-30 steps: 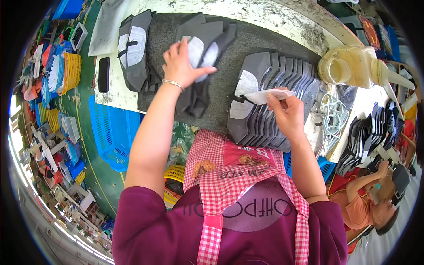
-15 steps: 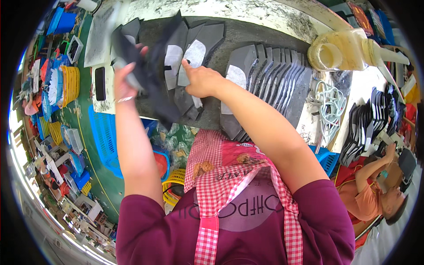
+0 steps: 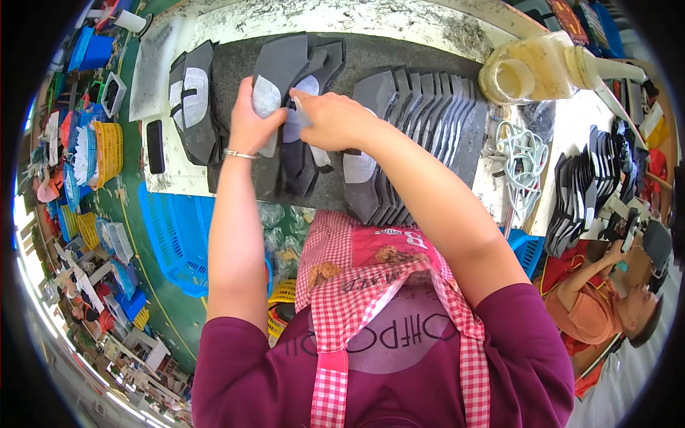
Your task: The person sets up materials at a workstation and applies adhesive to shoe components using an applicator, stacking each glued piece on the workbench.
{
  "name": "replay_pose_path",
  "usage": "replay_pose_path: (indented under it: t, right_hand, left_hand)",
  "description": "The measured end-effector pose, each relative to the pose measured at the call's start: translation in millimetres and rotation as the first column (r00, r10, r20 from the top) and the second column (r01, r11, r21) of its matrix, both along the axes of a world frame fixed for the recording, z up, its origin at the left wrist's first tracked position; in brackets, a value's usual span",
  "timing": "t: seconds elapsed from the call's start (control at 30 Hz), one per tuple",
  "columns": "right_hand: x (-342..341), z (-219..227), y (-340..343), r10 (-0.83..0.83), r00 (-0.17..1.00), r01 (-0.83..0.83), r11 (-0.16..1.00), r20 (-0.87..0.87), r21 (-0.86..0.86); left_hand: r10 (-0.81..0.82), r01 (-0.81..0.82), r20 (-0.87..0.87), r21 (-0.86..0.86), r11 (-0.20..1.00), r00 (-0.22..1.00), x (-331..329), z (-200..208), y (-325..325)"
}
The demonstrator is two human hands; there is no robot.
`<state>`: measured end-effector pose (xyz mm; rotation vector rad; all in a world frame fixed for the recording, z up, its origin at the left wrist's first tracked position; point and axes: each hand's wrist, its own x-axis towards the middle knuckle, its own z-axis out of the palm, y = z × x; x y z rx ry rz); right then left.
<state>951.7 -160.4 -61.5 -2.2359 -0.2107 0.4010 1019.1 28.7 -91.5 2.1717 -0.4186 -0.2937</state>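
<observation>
My left hand [image 3: 253, 121] grips the near part of a dark grey shaped panel [image 3: 285, 60] with a light grey patch, thumb toward its right edge. My right hand [image 3: 339, 120] meets it from the right, fingers closed at the edge; what they pinch, if anything, is hidden. Under and beside this panel lie more dark panels [image 3: 303, 167], partly covered by my hands. To the left rests a small pile of the same panels [image 3: 196, 132], its top patch bearing a short black strip. A fanned row of panels [image 3: 428, 107] stands right of my right hand.
A black phone [image 3: 155, 146] lies at the table's left. A cloudy yellowish container [image 3: 531, 71] and a bundled pale cable [image 3: 524, 167] sit at the right. Beyond them are more dark panels [image 3: 585, 192] and a co-worker [image 3: 581, 307]. Blue baskets [image 3: 175, 235] stand below the table's edge.
My left hand has let go of the blurred dark panel, which now lies on the left pile. It has moved right and taken hold of the middle panel. My right hand stays close by.
</observation>
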Motion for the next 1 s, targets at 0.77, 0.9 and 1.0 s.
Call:
replay_pose_path:
  t: [0.77, 0.9, 1.0]
  right_hand:
    - [6.5, 0.0, 34.6, 0.069, 0.912, -0.172, 0.959, -0.405, -0.224]
    - [12.3, -11.6, 38.3, 0.046, 0.921, -0.146, 0.961, -0.388, -0.233]
    - [15.7, -15.3, 35.9, 0.055, 0.936, -0.119, 0.979, -0.348, -0.165]
  left_hand:
    - [0.263, -0.325, -0.272, -0.216, 0.921, 0.926, -26.7, -15.3, 73.6]
    - [-0.022, -0.276, -0.342, -0.794, 0.542, 0.939, -28.9, 49.9, 91.5]
    - [-0.133, -0.105, -0.137, -0.969, 0.222, 0.982, -45.2, 75.8, 117.4]
